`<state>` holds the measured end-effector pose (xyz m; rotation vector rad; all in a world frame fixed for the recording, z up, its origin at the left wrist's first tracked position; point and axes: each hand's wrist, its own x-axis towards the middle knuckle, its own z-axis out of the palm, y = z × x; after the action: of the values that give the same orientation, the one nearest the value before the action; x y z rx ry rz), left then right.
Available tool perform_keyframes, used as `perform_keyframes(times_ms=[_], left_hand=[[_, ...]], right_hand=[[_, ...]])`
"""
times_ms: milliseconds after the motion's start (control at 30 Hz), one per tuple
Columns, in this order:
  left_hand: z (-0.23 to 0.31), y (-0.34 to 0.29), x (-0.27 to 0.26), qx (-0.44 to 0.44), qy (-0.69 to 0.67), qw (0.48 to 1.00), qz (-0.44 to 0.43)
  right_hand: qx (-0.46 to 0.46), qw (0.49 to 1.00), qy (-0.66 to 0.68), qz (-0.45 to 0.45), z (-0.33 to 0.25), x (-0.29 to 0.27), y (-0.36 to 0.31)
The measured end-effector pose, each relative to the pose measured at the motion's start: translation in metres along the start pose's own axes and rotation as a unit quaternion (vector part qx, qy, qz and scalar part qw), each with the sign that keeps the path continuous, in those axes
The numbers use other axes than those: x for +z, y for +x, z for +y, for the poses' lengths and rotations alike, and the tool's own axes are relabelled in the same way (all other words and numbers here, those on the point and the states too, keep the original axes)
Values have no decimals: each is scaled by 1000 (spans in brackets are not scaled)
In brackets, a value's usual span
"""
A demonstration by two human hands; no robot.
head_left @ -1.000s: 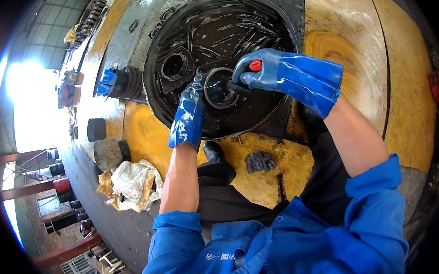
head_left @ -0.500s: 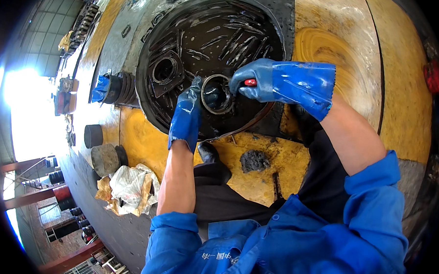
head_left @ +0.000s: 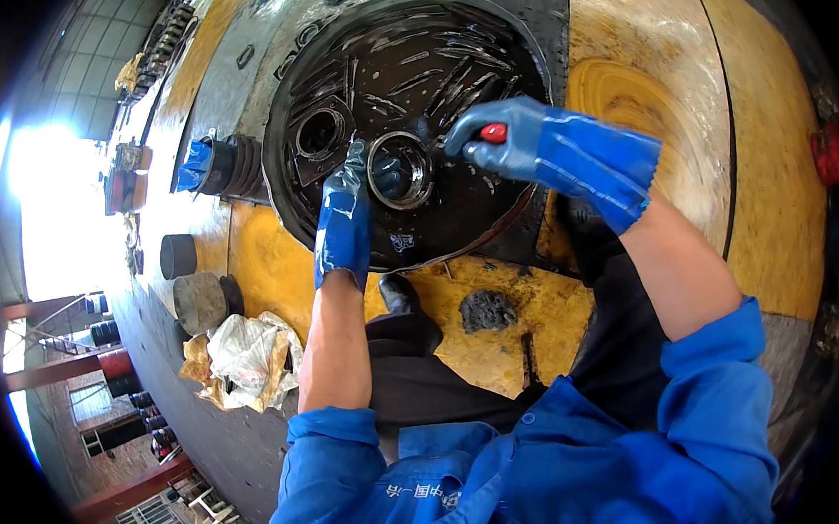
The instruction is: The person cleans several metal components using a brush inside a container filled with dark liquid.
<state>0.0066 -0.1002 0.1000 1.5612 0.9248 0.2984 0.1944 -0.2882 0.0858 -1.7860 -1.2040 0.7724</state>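
Note:
My left hand (head_left: 347, 207), in a blue rubber glove, grips a round metal ring (head_left: 400, 201) by its left side, with some gloved fingers showing through its opening. The ring is tilted over a wide round pan (head_left: 272, 176) of dark liquid. My right hand (head_left: 502, 139), gloved alike, is closed around a red-handled tool (head_left: 493, 132) just to the right of the ring; the tool's working end cannot be made out. A square plate with a round collar (head_left: 321, 134) lies in the pan left of the ring. Several long dark slivers (head_left: 446, 87) lie beyond it.
Black rings with a blue glove (head_left: 197, 166) stand left of the pan. A crumpled white bag (head_left: 247, 353) lies at lower left, near grey cylinders (head_left: 200, 304). Between my legs are a dark clump (head_left: 488, 311) and a dark bar (head_left: 529, 359) on the yellow plate.
My right hand has drawn slightly right, away from the ring's rim, with the red handle still in it. My left hand and the ring have shifted a little left.

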Motion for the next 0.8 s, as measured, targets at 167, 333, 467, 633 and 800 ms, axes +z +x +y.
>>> perform_keyframes(times_ms=[167,333,467,633,800], left_hand=[[-10,19,-12,14,36,997,-59],[-31,31,-5,143,120,971,-152],[-35,20,7,97,144,970,-168],[-63,30,16,38,132,975,-177],[-89,46,27,20,158,978,-132]], right_hand=[[24,999,9,-35,5,-15,2],[39,993,-24,-112,6,-9,1],[45,986,-85,-139,1,1,5],[53,977,-127,-164,-12,11,5],[-43,990,-23,-135,19,18,11]])
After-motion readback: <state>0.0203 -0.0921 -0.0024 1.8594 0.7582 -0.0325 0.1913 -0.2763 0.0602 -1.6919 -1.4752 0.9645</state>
